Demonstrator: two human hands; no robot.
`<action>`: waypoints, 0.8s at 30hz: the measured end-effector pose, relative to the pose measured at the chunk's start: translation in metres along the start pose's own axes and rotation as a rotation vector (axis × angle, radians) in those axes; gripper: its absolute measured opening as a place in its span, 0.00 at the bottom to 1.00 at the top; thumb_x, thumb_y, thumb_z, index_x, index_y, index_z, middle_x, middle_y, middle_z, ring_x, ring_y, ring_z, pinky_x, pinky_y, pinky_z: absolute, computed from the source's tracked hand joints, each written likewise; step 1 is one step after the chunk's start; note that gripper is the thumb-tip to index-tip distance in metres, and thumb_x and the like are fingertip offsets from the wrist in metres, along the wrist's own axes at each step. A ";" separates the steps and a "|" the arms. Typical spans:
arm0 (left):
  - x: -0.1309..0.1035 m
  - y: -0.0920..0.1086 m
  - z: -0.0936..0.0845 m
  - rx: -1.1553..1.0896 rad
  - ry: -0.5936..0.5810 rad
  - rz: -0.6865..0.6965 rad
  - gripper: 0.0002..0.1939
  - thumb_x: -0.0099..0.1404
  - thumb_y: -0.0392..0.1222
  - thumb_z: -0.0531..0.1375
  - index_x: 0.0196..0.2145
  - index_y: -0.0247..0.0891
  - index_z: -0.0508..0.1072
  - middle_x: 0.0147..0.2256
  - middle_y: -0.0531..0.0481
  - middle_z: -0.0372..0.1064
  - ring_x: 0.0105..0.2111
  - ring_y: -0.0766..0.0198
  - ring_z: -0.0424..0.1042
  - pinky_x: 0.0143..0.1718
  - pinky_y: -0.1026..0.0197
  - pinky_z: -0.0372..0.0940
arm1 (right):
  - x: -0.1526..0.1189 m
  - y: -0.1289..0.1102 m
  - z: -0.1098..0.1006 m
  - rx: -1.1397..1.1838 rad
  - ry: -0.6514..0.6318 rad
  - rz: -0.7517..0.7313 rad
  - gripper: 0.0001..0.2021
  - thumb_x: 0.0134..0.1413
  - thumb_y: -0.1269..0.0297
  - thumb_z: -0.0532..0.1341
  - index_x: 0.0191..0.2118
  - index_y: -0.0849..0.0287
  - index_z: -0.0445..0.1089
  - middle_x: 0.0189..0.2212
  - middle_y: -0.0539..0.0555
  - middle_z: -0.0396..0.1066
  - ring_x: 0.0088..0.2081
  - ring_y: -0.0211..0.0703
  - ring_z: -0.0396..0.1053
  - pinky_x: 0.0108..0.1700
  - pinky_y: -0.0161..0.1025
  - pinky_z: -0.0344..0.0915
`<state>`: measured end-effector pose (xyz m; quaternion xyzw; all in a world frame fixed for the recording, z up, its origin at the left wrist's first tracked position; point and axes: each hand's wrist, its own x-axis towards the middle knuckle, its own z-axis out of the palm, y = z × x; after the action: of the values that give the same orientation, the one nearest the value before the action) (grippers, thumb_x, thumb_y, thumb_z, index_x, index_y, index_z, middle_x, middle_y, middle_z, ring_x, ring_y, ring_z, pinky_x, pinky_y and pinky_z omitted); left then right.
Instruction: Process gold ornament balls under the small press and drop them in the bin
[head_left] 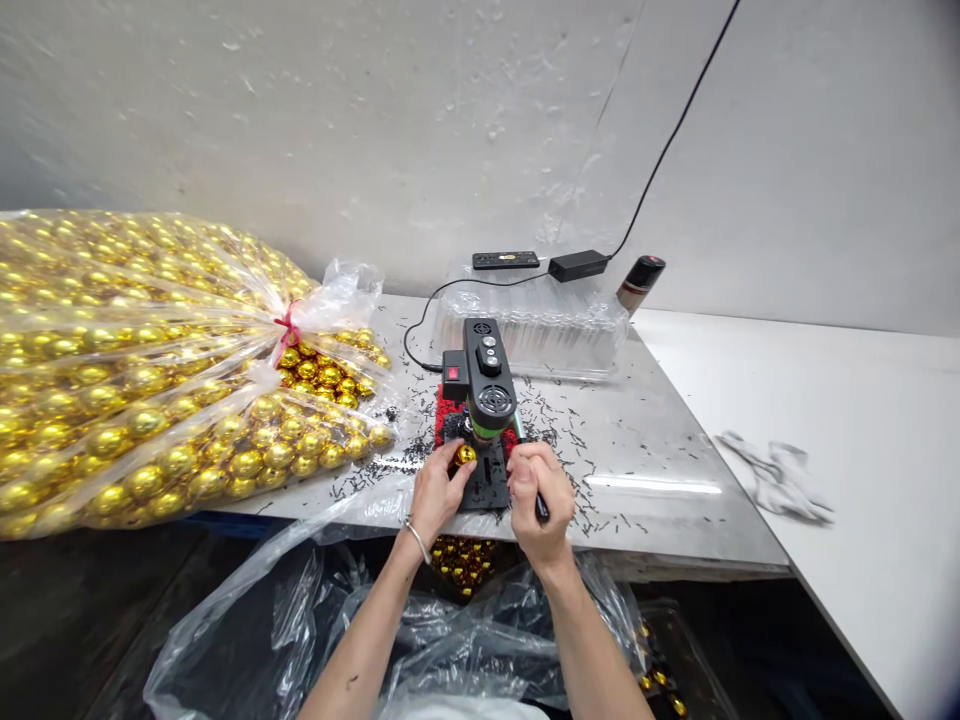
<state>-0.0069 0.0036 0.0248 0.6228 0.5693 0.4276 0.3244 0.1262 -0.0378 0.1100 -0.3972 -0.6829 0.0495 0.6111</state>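
Observation:
My left hand (441, 490) pinches a gold ball (465, 455) between thumb and fingers, at the front of a small black press machine (489, 375). My right hand (540, 495) is closed round the black grip of the machine's lever (541, 508), to the right of its base. Under the machine's head lies a black base plate (487, 485), with a red mat (442, 410) showing behind it. Where the ball meets the machine is partly hidden by my fingers.
A large clear bag of gold balls (150, 380) fills the left side. Clear plastic trays (532, 325), a power adapter (577, 265) and a dark-capped can (640, 283) stand behind. White gloves (780, 475) lie right. An open plastic bag (300, 610) hangs below the edge.

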 end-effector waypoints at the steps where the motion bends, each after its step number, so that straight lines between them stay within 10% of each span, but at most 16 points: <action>1: 0.000 -0.001 0.002 0.056 0.012 0.055 0.17 0.61 0.39 0.60 0.48 0.37 0.73 0.47 0.41 0.73 0.48 0.54 0.72 0.52 0.51 0.64 | 0.000 0.000 0.000 0.000 -0.003 -0.005 0.12 0.58 0.78 0.49 0.26 0.58 0.59 0.24 0.50 0.61 0.29 0.37 0.62 0.30 0.36 0.60; 18: -0.004 -0.014 0.012 0.213 0.040 0.266 0.16 0.62 0.47 0.61 0.46 0.39 0.74 0.43 0.43 0.74 0.44 0.54 0.71 0.50 0.49 0.63 | -0.024 0.019 0.007 0.007 0.002 -0.032 0.12 0.61 0.72 0.48 0.26 0.57 0.58 0.26 0.51 0.62 0.29 0.38 0.63 0.30 0.37 0.62; 24: -0.005 -0.014 0.014 0.224 0.051 0.275 0.15 0.63 0.47 0.60 0.46 0.39 0.73 0.42 0.44 0.74 0.43 0.55 0.70 0.48 0.50 0.63 | -0.044 0.039 0.020 -0.004 0.103 -0.073 0.15 0.64 0.66 0.45 0.25 0.56 0.57 0.24 0.49 0.61 0.28 0.38 0.66 0.43 0.48 0.67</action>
<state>-0.0005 0.0021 0.0061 0.7160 0.5307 0.4176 0.1768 0.1252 -0.0293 0.0483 -0.3752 -0.6647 0.0053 0.6460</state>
